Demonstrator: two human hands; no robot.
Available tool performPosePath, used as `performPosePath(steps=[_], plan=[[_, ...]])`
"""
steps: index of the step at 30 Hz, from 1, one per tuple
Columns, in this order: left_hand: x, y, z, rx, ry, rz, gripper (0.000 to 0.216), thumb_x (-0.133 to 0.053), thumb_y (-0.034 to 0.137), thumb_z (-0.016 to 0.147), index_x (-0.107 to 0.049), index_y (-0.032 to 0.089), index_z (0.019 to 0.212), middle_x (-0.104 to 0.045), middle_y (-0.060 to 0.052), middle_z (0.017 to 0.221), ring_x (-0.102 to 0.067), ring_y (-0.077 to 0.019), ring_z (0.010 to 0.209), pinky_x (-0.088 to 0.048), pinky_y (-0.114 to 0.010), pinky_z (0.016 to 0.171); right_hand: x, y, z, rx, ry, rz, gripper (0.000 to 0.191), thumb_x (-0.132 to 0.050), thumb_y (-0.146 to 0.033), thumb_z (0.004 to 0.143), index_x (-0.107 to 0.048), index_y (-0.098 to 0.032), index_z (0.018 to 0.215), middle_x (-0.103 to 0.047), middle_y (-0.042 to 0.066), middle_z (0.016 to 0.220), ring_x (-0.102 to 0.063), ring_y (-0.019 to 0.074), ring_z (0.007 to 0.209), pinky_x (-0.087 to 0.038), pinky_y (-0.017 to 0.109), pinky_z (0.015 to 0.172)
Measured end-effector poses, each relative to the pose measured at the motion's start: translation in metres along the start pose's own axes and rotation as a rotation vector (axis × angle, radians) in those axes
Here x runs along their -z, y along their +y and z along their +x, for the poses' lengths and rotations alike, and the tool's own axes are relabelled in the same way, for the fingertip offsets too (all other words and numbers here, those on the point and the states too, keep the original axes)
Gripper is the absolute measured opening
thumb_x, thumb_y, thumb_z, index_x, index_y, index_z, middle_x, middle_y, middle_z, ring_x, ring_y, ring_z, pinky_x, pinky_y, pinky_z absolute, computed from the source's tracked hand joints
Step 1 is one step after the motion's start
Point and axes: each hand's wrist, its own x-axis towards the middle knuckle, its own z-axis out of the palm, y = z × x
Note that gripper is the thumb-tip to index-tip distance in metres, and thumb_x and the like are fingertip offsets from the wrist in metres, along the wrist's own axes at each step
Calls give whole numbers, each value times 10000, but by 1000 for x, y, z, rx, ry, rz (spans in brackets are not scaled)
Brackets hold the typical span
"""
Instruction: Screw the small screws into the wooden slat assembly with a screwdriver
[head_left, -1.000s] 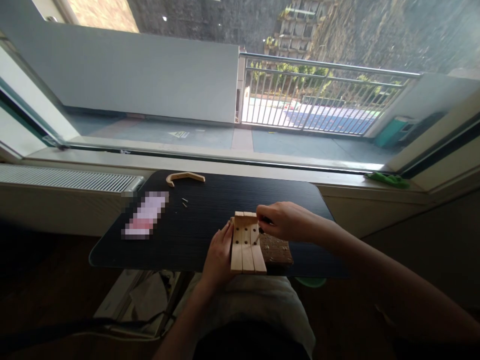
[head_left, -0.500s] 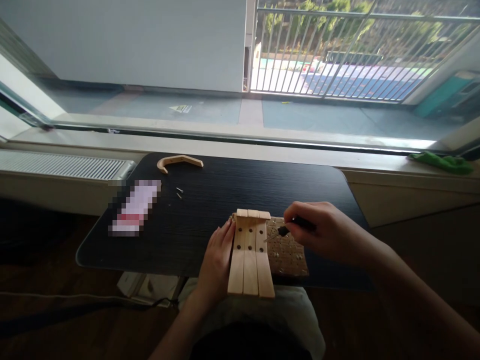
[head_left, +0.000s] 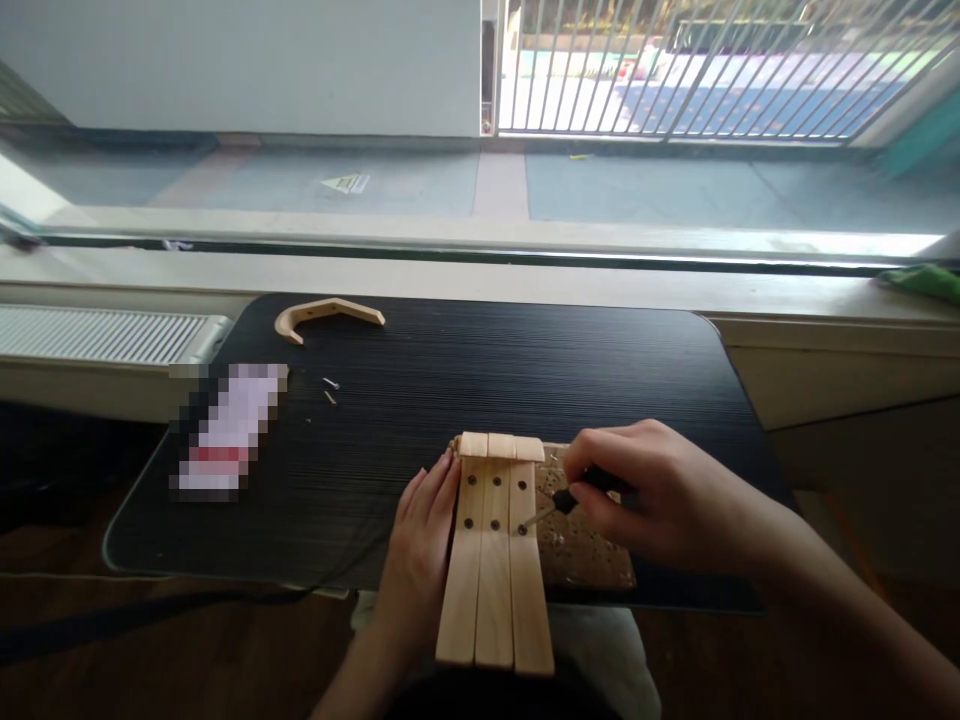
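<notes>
Likely light, stiff and apt to slide, the slat panel [head_left: 495, 570] needs your left hand [head_left: 420, 545] open and flat against its left edge while your right hand [head_left: 660, 500] pinches the screwdriver [head_left: 561, 504].

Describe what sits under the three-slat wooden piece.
A brown cork board pokes out right of the wooden piece, on the black table. How far it runs beneath is hidden.

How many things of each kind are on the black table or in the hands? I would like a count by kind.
wooden slat panel: 1
curved wooden piece: 1
brown board: 1
small screws: 2
screwdriver, held in the right hand: 1
blurred flat item: 1
Total: 7
</notes>
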Motion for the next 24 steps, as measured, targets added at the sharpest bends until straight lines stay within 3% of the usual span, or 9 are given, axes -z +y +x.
performPosePath(steps=[7, 15, 18, 21, 24], plan=[[-3, -1, 0, -7, 24, 5, 641, -343, 153, 978, -180, 243, 1591, -472, -110, 1539, -437, -244, 1416, -369, -466, 1158, -3, -6, 5, -11, -44, -100, 94, -513, -140, 859, -552, -193, 793, -558, -30, 649, -397, 94, 529, -258, 258, 531], [-4, -2, 4, -29, 38, 15, 683, -373, 160, 966, -134, 263, 1597, -467, -113, 1544, -455, -275, 1408, -402, -497, 1136, 12, -51, 30, -34, -335, -357, 114, -531, -224, 915, -609, -196, 837, -654, 22, 736, -466, 119, 529, -188, 309, 514], [-5, -3, 6, -45, 54, 18, 705, -399, 153, 951, -133, 247, 1597, -468, -133, 1540, -457, -278, 1407, -405, -492, 1132, 11, -61, 39, -59, -401, -427, 136, -501, -221, 943, -632, -193, 968, -690, 42, 778, -526, 136, 545, -195, 305, 514], [-7, -5, 7, -47, 59, 5, 725, -442, 159, 930, -157, 234, 1593, -482, -146, 1527, -472, -288, 1395, -410, -490, 1126, 10, -62, 47, -81, -416, -488, 209, -469, -243, 951, -631, -195, 1075, -687, 46, 733, -539, 156, 543, -200, 303, 518], [-10, -9, 7, -45, 42, -5, 742, -482, 167, 906, -187, 206, 1587, -488, -164, 1519, -477, -297, 1390, -409, -497, 1125, 12, -54, 55, -94, -423, -495, 217, -450, -291, 950, -642, -196, 987, -681, 49, 744, -502, 149, 543, -211, 298, 519]])
